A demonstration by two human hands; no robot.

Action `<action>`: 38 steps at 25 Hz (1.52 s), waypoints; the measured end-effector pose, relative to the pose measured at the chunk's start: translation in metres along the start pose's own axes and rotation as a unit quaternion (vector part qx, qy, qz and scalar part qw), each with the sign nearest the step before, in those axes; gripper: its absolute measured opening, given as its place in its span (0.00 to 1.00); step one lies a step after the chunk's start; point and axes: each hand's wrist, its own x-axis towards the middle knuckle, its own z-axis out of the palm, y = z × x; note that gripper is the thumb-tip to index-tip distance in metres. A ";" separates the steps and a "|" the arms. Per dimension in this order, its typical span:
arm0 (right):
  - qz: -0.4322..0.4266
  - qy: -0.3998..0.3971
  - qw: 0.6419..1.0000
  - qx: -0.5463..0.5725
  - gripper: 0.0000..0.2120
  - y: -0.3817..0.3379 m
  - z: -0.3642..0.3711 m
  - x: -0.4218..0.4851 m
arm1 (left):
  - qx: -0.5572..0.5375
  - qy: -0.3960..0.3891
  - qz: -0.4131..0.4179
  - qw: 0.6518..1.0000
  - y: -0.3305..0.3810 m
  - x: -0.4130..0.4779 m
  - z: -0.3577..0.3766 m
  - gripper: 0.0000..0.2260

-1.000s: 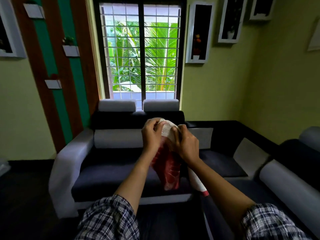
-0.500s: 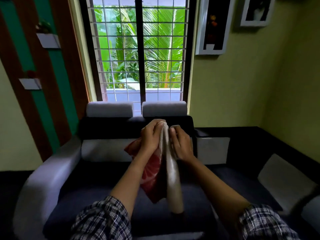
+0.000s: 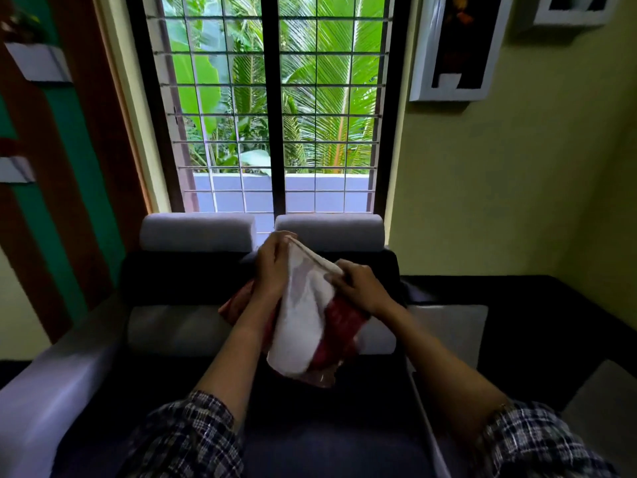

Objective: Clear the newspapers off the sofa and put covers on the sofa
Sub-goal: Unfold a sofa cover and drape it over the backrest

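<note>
A folded red and white sofa cover (image 3: 303, 326) hangs in front of me over the dark two-seat sofa (image 3: 193, 329). My left hand (image 3: 272, 267) grips its upper left edge near the grey headrests. My right hand (image 3: 362, 288) pinches the white edge a little lower and to the right, so the cloth is spread partly apart between the two hands. The lower end of the cover dangles above the seat cushion. No newspapers show on the sofa.
Two grey headrests (image 3: 327, 232) stand below a barred window (image 3: 272, 108). A second dark sofa section (image 3: 517, 326) runs along the right wall. A pale armrest (image 3: 51, 401) sits at the lower left. Framed wall niches (image 3: 455, 46) hang on the right.
I have come closer to the sofa. My hands have drawn apart, the right one moving right and down, and the cover has opened from a narrow bundle into a wider fold.
</note>
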 end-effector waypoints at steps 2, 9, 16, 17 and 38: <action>0.036 0.003 0.999 0.010 0.07 0.037 -0.004 0.022 | -0.019 0.053 -0.031 0.998 -0.025 0.044 0.013 0.09; 0.077 0.095 0.982 0.144 0.11 0.086 -0.014 0.141 | 0.132 0.068 -0.033 0.988 -0.107 0.165 0.055 0.16; 0.141 0.141 0.942 0.271 0.12 0.121 0.021 0.236 | 0.040 -0.155 0.029 0.987 -0.120 0.231 0.099 0.08; 0.147 0.143 0.935 0.289 0.09 0.124 0.026 0.245 | 0.036 -0.200 0.027 0.979 -0.127 0.234 0.106 0.11; 0.212 0.192 0.941 0.181 0.04 0.211 0.016 0.278 | 0.067 -0.035 -0.086 0.993 -0.168 0.283 0.136 0.04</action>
